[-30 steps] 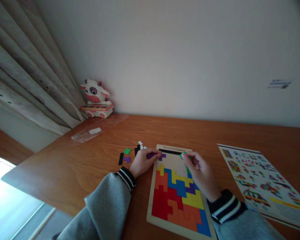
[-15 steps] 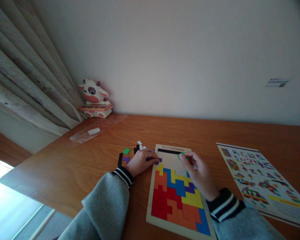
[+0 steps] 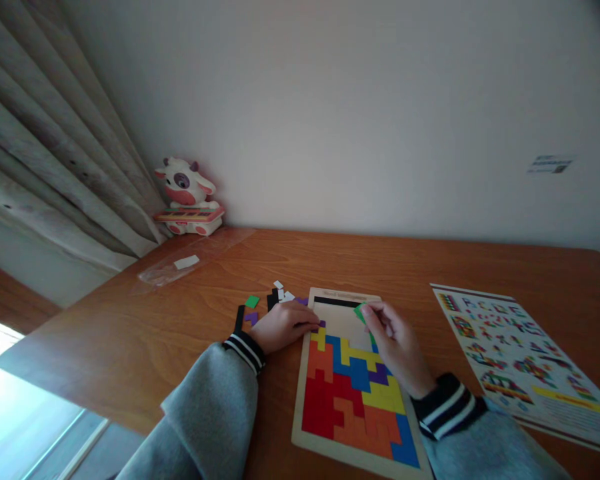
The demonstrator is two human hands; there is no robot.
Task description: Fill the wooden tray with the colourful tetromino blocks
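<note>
A wooden puzzle board (image 3: 297, 427) lies on the table, its lower part filled with red, orange, yellow, blue and purple blocks. At its upper left edge my left hand (image 3: 287, 325) is closed over a purple puzzle piece (image 3: 323, 324), mostly covered by the fingers. My right hand (image 3: 395, 343) pinches a green puzzle piece (image 3: 360, 312) between thumb and fingers above the upper right of the board. A black strip (image 3: 333, 302) runs along the board's top. Below the right fingers, more green shows partly hidden at the right side.
Left of the board lie loose pieces: a green one (image 3: 252, 302), a purple one (image 3: 251, 318), a black one (image 3: 239, 318) and several white ones. A printed pattern sheet (image 3: 525, 360) is at right. Clear plastic wrap (image 3: 165, 272) and a cow toy (image 3: 187, 200) sit at back left.
Less of the purple piece shows under my left fingers. The green piece in my right hand has turned and shows more of its face. The view has shifted slightly.
</note>
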